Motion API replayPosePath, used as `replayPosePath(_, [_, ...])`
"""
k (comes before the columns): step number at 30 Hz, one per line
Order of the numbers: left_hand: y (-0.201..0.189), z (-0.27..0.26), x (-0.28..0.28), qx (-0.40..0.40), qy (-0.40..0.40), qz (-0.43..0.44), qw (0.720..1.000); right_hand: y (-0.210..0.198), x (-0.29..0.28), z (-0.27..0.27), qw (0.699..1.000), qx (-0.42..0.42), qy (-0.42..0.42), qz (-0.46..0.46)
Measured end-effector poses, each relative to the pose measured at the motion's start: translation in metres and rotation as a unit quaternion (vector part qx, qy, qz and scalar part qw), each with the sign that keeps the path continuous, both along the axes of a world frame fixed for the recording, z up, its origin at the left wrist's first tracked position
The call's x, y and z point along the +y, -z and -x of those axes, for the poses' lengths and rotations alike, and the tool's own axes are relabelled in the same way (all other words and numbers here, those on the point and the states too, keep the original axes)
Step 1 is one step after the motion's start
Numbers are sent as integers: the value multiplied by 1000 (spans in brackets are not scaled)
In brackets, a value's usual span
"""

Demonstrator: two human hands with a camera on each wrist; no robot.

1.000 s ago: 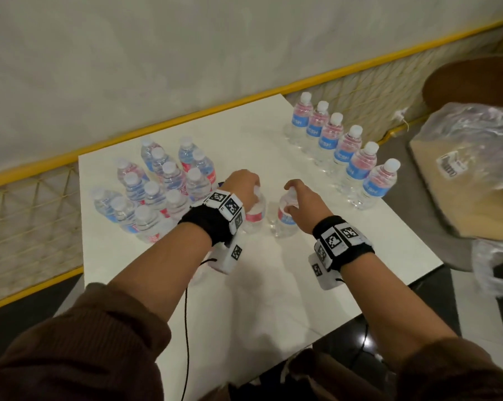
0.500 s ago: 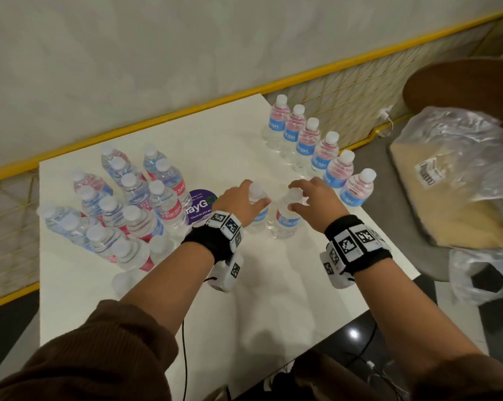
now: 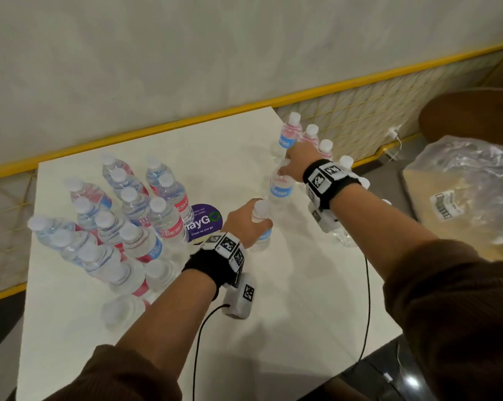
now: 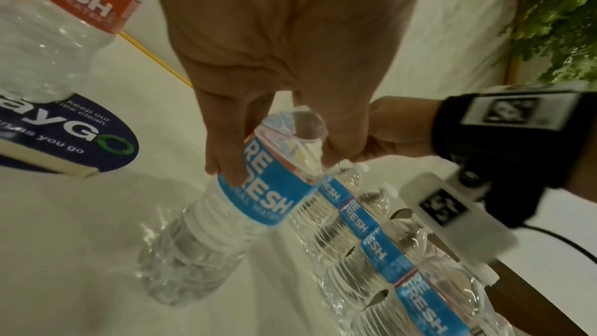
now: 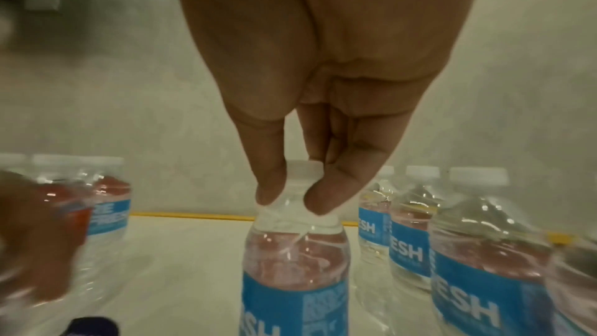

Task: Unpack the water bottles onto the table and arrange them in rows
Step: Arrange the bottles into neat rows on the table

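The right hand [image 3: 295, 163] pinches a bottle [image 3: 279, 190] by its neck just beside the finished row [image 3: 311, 134]; the left hand [image 3: 246, 224] grips a second bottle [image 4: 255, 196] nearer the person. Best set each down upright, level with the row. That row stands near the bench [image 3: 287, 328] edge; open room lies toward the purple sticker [image 3: 205, 222].

Left of table [image 3: 273, 328]: we saw a bottle cluster [image 3: 122, 215].
Right edge: a bottle row [image 3: 311, 134].
Between them: 2 held bottles [image 3: 279, 189].
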State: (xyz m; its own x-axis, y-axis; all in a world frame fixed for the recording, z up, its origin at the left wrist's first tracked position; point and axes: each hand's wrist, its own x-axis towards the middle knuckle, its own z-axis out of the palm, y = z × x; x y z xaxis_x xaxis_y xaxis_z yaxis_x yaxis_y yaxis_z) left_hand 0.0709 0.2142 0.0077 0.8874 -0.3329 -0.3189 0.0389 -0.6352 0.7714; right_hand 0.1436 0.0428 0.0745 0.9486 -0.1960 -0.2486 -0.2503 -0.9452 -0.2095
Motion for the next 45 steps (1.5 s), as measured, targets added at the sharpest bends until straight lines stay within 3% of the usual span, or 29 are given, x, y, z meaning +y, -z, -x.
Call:
replayPosePath(4, [-2,1,2,-4,7,16,1000,0,0,-54,999,-3,31,16])
replayPosePath(13, [-1,-2,4,-14,32,7,999,-30,-3,-125,998,54,-39,17])
replayPosePath(19, [-1,-4,4,-20,26,15,999,-26,-4,-135,994,37,-61,83])
replayPosePath(45, [2,-3,5,-22,28,23,999,-18,-18,-133,996,18,-53,71])
